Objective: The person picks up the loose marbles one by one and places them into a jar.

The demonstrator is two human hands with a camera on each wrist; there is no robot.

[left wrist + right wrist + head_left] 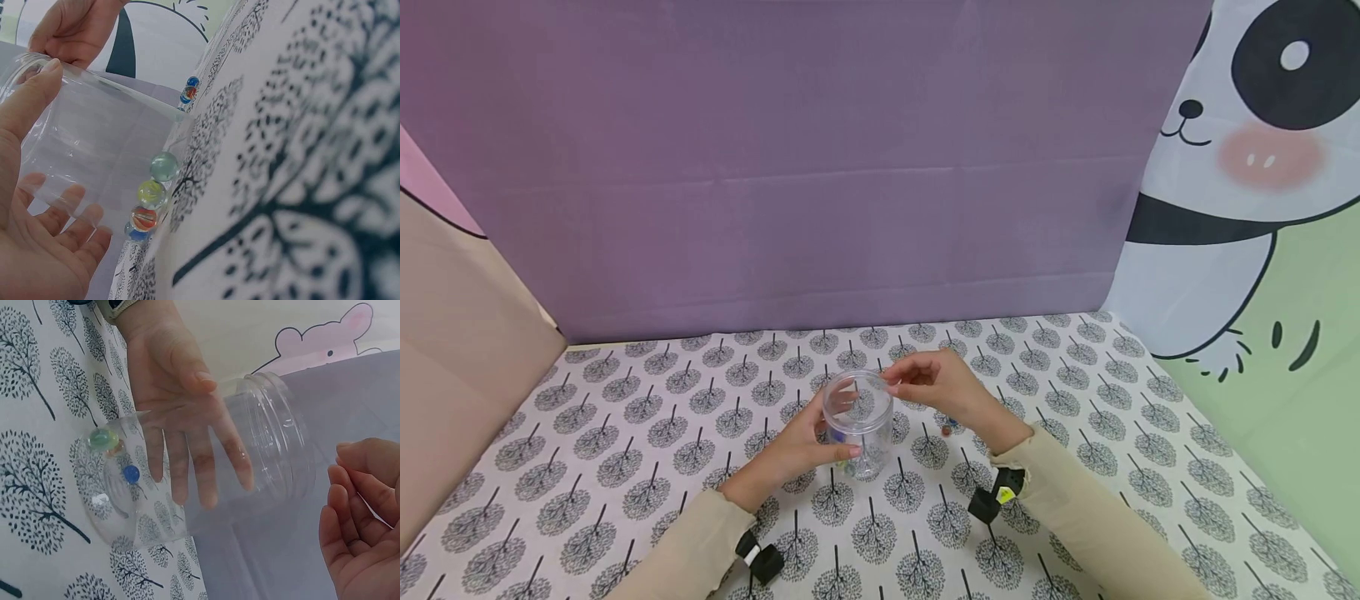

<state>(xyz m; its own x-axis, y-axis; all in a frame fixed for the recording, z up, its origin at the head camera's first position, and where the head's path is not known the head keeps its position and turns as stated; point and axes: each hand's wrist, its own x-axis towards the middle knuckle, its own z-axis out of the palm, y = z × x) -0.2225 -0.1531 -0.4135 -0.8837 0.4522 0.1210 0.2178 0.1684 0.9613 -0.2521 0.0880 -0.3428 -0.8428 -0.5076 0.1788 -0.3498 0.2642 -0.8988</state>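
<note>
A clear plastic jar (859,421) stands upright, its mouth up. My left hand (816,437) holds it around the side, thumb on the near wall and fingers spread along the far side. Beside the rim, my right hand (936,383) has its fingers loosely bent, thumb near the index fingertip; no object shows between them. Several glass marbles lie low at the jar's base: a pale green marble (164,166), a yellow marble (151,194), an orange-red marble (144,217) and a blue marble (131,474). Through the clear wall, I cannot tell whether every one is inside.
Right of the jar, below my right forearm, a reddish marble (946,431) and a blue marble (953,422) lie on the tree-patterned tablecloth (685,417). A purple cloth backdrop (820,183) rises behind the table, with printed panels on both sides.
</note>
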